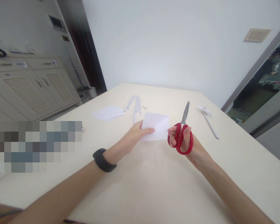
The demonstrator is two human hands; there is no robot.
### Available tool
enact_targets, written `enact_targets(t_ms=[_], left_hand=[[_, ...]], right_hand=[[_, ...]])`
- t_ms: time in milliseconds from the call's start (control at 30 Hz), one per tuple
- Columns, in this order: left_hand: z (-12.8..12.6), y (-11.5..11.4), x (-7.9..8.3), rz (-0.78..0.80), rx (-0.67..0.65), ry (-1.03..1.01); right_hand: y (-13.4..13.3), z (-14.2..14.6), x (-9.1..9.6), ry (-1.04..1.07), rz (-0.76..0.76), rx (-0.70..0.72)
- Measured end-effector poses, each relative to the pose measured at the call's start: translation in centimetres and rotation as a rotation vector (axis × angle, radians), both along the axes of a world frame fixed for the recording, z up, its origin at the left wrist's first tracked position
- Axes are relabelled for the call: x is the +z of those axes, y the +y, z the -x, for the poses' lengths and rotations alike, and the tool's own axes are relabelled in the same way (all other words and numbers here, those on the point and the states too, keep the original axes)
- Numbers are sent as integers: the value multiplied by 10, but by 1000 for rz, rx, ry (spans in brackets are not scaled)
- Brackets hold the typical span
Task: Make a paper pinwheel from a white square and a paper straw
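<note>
A square sheet of white paper (160, 127) is pinched in my left hand (142, 130), the thumb lying on top of it. My right hand (185, 141) grips a pair of scissors (182, 132) by their red handles, with fingers through the loops. The blades point up and away from me and look nearly closed. Scissors and right fingertips are just right of the paper's edge; whether the fingertips touch it I cannot tell. On my left wrist sits a black band (104, 160).
Several white paper sheets (108, 112) lie at the left of the cream table (140, 186). Several rolled paper sticks (136, 103) lie behind the held sheet, beside small metallic bits (144, 108). A paper pinwheel (208, 121) on a stick rests at the right. A white wall (163, 46) stands behind.
</note>
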State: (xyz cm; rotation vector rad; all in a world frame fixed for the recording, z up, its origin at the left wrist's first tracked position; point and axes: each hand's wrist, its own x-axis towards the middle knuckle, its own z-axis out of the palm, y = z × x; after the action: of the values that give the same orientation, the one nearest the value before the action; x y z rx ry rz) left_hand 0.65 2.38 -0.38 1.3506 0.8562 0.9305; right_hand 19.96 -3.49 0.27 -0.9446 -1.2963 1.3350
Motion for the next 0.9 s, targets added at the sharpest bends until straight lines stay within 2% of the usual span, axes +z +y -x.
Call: enact_targets(t_ms=[100, 233, 300, 433, 567, 633, 767, 900], left_hand=[[-1, -2, 1, -27, 44, 49], [-2, -4, 3, -15, 73, 87], [-2, -4, 4, -1, 85, 93], [-2, -3, 3, -27, 84, 75], [-1, -4, 7, -117, 93, 155], [-1, -6, 12, -166, 44, 189], [-5, -12, 19, -191, -157, 178], [-10, -16, 19, -262, -163, 292]], right_hand=[[0, 2, 2, 15, -29, -66], [2, 0, -4, -48, -73, -59], [4, -2, -8, -102, -47, -73], [10, -5, -7, -57, 53, -221], [10, -8, 2, -110, 91, -190], [10, -7, 2, -119, 113, -204], [9, -3, 0, -115, 119, -188], [5, 0, 2, -132, 94, -177]])
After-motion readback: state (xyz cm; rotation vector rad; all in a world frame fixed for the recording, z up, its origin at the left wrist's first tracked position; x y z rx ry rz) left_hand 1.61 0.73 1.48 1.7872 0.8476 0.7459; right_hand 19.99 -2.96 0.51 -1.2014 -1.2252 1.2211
